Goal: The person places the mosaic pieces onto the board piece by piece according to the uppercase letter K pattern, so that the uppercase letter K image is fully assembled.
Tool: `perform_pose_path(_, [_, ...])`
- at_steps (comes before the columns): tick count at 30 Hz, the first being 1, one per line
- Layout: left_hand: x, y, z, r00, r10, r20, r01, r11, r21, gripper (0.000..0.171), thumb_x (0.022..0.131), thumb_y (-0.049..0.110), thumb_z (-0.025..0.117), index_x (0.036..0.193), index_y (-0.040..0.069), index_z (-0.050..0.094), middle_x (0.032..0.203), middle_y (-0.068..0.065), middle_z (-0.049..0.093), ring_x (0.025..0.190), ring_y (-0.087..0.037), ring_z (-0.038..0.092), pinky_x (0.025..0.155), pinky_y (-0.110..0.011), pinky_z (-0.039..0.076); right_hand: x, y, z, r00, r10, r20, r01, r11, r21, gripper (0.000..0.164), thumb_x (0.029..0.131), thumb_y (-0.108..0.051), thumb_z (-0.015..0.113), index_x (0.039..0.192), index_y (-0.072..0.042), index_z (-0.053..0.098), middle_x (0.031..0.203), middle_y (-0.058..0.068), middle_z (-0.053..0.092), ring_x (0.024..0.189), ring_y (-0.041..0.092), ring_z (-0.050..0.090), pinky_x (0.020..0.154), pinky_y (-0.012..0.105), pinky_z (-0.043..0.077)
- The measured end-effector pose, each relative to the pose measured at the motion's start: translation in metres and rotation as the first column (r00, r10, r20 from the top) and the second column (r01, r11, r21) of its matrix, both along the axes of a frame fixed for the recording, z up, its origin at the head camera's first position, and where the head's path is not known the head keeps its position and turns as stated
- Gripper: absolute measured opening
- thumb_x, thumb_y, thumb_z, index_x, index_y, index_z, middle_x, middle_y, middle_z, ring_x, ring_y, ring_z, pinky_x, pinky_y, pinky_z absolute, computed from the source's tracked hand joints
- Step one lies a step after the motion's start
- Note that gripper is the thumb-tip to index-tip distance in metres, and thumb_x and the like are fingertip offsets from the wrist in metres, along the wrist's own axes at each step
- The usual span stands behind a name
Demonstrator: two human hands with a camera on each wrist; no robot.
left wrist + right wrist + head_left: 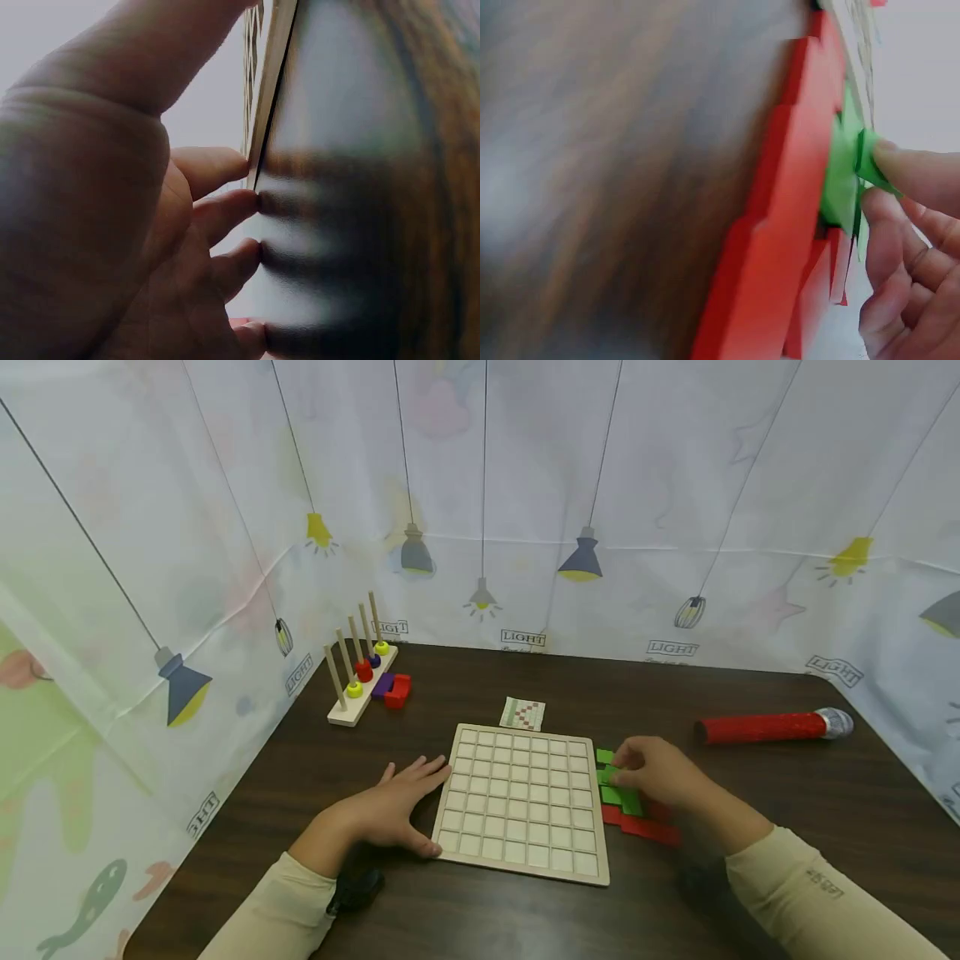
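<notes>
A square wooden grid board with rows of pale, shallow cells lies flat on the dark table. My left hand has its fingers spread along the board's left edge, the thumb at the near left corner; the left wrist view shows fingertips down by the tabletop. Beyond the board's right edge, my right hand pinches a small green tile between thumb and fingers. Below that hand lie more green tiles, with overlapping red tiles on their near side.
A patterned card lies behind the board. Back left stands a peg rack with coloured rings, beside a purple piece and red pieces. A red microphone-shaped tube lies back right. Printed curtains line the table's back and left.
</notes>
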State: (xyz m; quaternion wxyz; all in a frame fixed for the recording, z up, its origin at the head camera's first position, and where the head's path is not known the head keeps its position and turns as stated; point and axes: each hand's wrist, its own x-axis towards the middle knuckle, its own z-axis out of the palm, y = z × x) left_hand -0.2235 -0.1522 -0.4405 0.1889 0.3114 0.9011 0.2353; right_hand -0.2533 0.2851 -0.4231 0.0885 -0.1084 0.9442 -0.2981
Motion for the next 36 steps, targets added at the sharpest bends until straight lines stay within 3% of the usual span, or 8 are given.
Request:
perform_pose_path(4, [-0.001, 0.000, -0.001, 1.000, 0.005, -0.001, -0.005, 1.000, -0.001, 0.114, 0.079, 0.057, 0.083, 0.166, 0.022, 0.017, 0.170, -0.001, 0.008, 0.155, -0.028, -0.002, 0.116, -0.064, -0.009, -0.013, -0.003, 0.002, 0.998, -0.057, 0.010, 0.058, 0.990, -0.128, 0.025, 0.095, -0.023, 0.074, 0.110, -0.004, 0.069, 0.100, 0.007, 0.069, 0.088, 0.024, 0.063, 0.073, 0.039, 0.052])
perform_pose_path(10, [-0.001, -0.003, -0.004, 1.000, -0.002, -0.007, 0.002, 1.000, 0.013, 0.114, 0.079, 0.059, 0.082, 0.166, 0.021, 0.017, 0.171, 0.000, 0.008, 0.155, -0.028, -0.002, 0.115, -0.064, -0.009, -0.040, -0.034, 0.005, 0.989, -0.111, 0.098, 0.136, 0.944, -0.302, 0.033, 0.099, -0.027, 0.070, 0.121, -0.002, 0.068, 0.111, 0.011, 0.069, 0.094, 0.029, 0.065, 0.084, 0.044, 0.054])
perform_pose_path(17, [0.000, -0.004, -0.003, 1.000, -0.005, -0.012, 0.006, 1.000, 0.026, 0.114, 0.080, 0.059, 0.081, 0.166, 0.020, 0.017, 0.171, -0.001, 0.007, 0.155, -0.028, -0.002, 0.116, -0.063, -0.009, -0.063, -0.090, 0.001, 0.994, -0.018, 0.112, 0.054, 0.944, -0.325, 0.025, 0.100, -0.024, 0.069, 0.117, -0.005, 0.069, 0.103, 0.011, 0.069, 0.089, 0.029, 0.065, 0.080, 0.043, 0.052])
perform_pose_path(25, [0.001, -0.005, -0.001, 1.000, -0.008, -0.011, 0.008, 1.000, 0.025, 0.113, 0.081, 0.059, 0.080, 0.165, 0.018, 0.017, 0.171, -0.002, 0.008, 0.155, -0.028, -0.001, 0.116, -0.063, -0.007, -0.069, -0.145, -0.004, 0.995, 0.064, 0.079, -0.037, 0.951, -0.306, 0.013, 0.099, -0.014, 0.069, 0.107, -0.005, 0.071, 0.092, 0.011, 0.065, 0.072, 0.024, 0.059, 0.068, 0.037, 0.049])
perform_pose_path(32, [0.001, -0.004, -0.001, 1.000, -0.005, -0.006, 0.005, 0.999, 0.032, 0.113, 0.081, 0.057, 0.081, 0.165, 0.015, 0.017, 0.170, -0.004, 0.008, 0.155, -0.030, -0.001, 0.116, -0.064, -0.007, -0.069, -0.165, -0.008, 0.996, 0.076, 0.039, -0.063, 0.963, -0.263, 0.011, 0.099, -0.015, 0.069, 0.106, -0.007, 0.071, 0.093, 0.007, 0.068, 0.077, 0.023, 0.062, 0.066, 0.036, 0.051])
perform_pose_path(36, [0.000, -0.004, -0.002, 1.000, -0.001, -0.016, 0.001, 1.000, 0.014, 0.114, 0.081, 0.058, 0.081, 0.165, 0.017, 0.017, 0.171, -0.002, 0.008, 0.155, -0.028, -0.001, 0.116, -0.063, -0.007, -0.070, -0.170, -0.009, 0.995, 0.097, 0.006, -0.094, 0.978, -0.186, 0.011, 0.099, -0.015, 0.070, 0.107, -0.009, 0.072, 0.094, 0.006, 0.067, 0.078, 0.021, 0.062, 0.067, 0.036, 0.051])
